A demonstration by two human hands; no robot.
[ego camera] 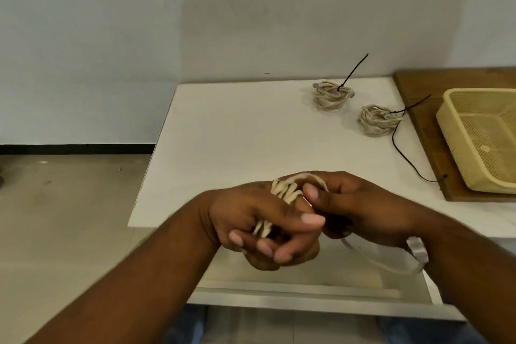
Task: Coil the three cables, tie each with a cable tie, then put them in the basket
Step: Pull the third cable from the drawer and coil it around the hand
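Observation:
A beige cable (284, 190) is wound in loops around the fingers of my left hand (251, 220), which is closed on it. My right hand (354, 204) pinches the same cable at the top of the loops. Its loose tail runs down to a clear plug (417, 250) by my right wrist. Two coiled beige cables lie on the white table (229, 131): one (332, 95) at the back, one (377, 119) nearer the basket, each with a black cable tie (352, 71) sticking up. The beige mesh basket (458, 145) sits at the right.
The basket rests on a brown wooden board (418, 126) at the table's right side. A thin black tie or cord (402, 153) trails from the nearer coil towards the board's front corner. A white wall stands behind; the floor lies to the left.

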